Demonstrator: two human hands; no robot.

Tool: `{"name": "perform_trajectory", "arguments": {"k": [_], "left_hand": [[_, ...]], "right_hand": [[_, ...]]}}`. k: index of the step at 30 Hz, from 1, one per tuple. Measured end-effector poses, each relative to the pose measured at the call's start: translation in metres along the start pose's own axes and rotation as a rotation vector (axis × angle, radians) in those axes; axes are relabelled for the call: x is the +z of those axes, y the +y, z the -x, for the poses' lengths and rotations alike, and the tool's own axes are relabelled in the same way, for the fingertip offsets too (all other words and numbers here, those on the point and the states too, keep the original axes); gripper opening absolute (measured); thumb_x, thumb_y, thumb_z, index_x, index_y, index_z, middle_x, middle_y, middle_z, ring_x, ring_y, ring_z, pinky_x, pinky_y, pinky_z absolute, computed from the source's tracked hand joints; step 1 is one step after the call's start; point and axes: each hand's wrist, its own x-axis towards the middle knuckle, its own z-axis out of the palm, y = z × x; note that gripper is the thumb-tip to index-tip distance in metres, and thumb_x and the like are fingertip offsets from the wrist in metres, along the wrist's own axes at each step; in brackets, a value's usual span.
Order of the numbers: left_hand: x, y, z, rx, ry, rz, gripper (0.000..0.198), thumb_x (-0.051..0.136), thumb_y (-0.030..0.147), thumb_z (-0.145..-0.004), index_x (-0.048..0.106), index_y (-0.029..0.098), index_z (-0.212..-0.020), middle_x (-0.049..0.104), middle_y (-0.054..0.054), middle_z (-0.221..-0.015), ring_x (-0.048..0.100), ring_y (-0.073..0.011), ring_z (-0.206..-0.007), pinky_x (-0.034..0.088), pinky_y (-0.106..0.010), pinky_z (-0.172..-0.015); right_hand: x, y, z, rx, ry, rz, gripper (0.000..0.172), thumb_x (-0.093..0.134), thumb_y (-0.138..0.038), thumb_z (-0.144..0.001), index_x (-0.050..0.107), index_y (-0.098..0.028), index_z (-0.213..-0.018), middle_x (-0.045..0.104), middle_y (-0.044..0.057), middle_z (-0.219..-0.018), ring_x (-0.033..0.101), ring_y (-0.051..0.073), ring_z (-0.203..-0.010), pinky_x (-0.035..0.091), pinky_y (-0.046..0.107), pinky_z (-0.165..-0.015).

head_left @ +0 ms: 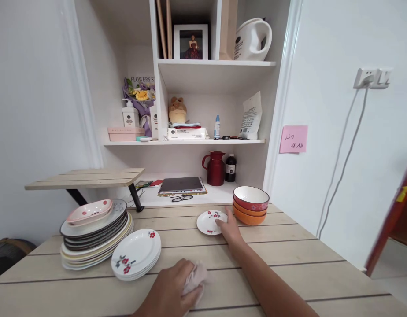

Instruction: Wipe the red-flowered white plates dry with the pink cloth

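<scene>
My left hand [172, 288] is closed around a crumpled pale cloth [196, 278], low over the front of the table. Farther out, my right hand [230, 228] grips the right rim of a small white plate [208, 222] with red flowers, thumb on top; whether the plate rests on the table I cannot tell. Just right of that hand stands a stack of bowls [250, 204], a red one above orange ones. Left of the cloth is a stack of white flowered plates [137, 253]. Behind it rises a taller plate stack [96, 237], topped by a pink-rimmed dish [90, 211].
A small raised wooden shelf [87, 178] overhangs the table's back left. Beyond the table's back edge are glasses [182, 198], a laptop [181, 184], a red thermos jug [216, 169] and a dark bottle [230, 168]. A cord [344, 163] hangs along the right wall.
</scene>
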Motion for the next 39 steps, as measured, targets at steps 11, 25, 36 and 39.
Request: {"name": "perform_trajectory", "arguments": {"k": [11,25,36,39], "left_hand": [[0.015,-0.015,-0.003,0.115,-0.013,-0.405,0.021,0.064,0.026,-0.076,0.062,0.024,-0.097,0.070,-0.002,-0.090,0.070,-0.0199,-0.072,0.050,-0.024,-0.059],[-0.003,0.001,-0.007,-0.121,-0.240,-0.101,0.024,0.048,0.035,-0.085,0.058,0.022,-0.102,0.065,-0.006,-0.104,0.064,-0.0213,-0.088,0.045,-0.028,-0.074],[-0.003,0.000,-0.006,-0.150,-0.208,-0.048,0.024,0.051,0.032,-0.082,0.058,0.025,-0.104,0.065,-0.004,-0.106,0.064,-0.0197,-0.092,0.044,-0.025,-0.078],[-0.001,-0.001,-0.006,-0.146,-0.203,-0.046,0.024,0.052,0.030,-0.081,0.058,0.025,-0.104,0.066,-0.004,-0.105,0.064,-0.0195,-0.093,0.044,-0.025,-0.078]], "right_hand": [[-0.005,-0.001,-0.007,-0.244,-0.037,0.756,0.079,0.070,-0.032,-0.064,0.046,-0.021,-0.138,0.002,0.010,-0.160,0.011,0.026,-0.146,0.013,0.038,-0.117],[-0.002,0.007,-0.004,-0.383,0.007,1.252,0.062,0.055,-0.025,-0.080,0.043,-0.018,-0.140,0.006,0.013,-0.160,0.026,0.028,-0.142,0.028,0.039,-0.111],[0.001,0.002,0.006,-0.574,0.078,1.518,0.042,0.048,-0.026,-0.088,0.057,-0.024,-0.129,0.026,0.012,-0.156,0.027,0.033,-0.140,0.026,0.050,-0.108],[0.006,-0.004,0.014,-0.664,-0.031,1.474,0.038,0.046,-0.038,-0.091,0.059,-0.027,-0.124,0.036,0.009,-0.152,0.031,0.029,-0.138,0.025,0.049,-0.107]]}}
